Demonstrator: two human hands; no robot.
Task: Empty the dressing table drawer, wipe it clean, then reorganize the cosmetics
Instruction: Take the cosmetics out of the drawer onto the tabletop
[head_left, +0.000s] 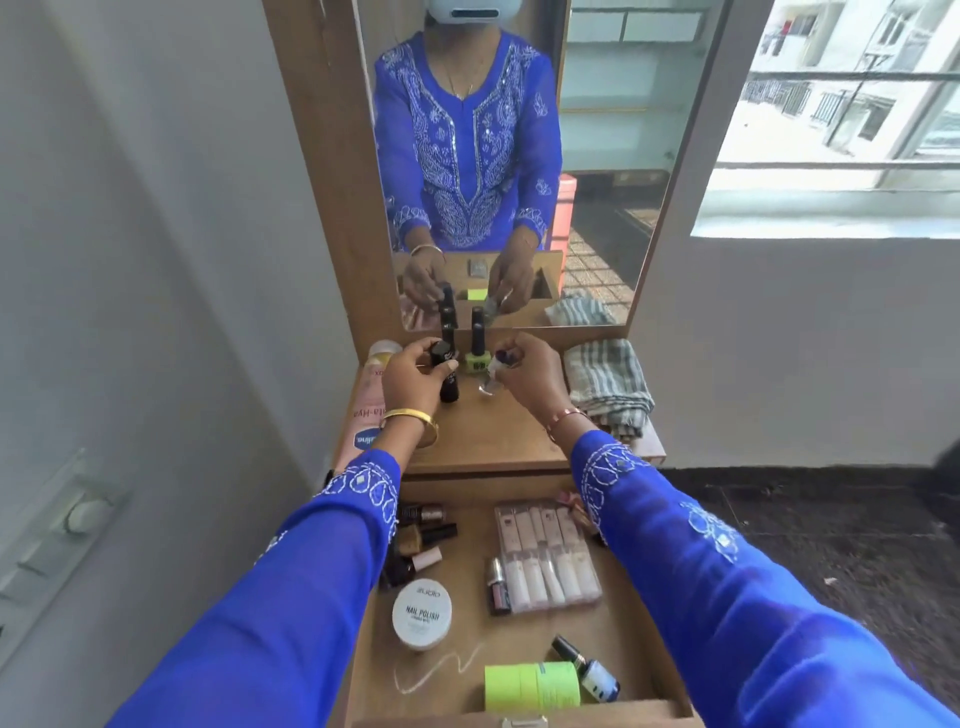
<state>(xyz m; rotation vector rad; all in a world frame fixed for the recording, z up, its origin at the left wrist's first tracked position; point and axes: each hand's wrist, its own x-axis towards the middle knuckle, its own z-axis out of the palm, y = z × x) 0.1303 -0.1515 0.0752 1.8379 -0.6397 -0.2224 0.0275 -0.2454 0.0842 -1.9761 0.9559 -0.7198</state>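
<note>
My left hand grips a black nail polish bottle above the dressing table top; another black bottle stands just below it. My right hand pinches a small clear bottle with a dark cap. A lime green nail polish stands between the hands by the mirror. Below, the open drawer holds several nail polishes, a white nail polish remover tub, a clear pack of tubes, a neon green box and a blue bottle.
A pink lotion tube lies at the table's left edge. A folded striped cloth sits at the right. The mirror stands behind the table top. A wall is close on the left, a window on the right.
</note>
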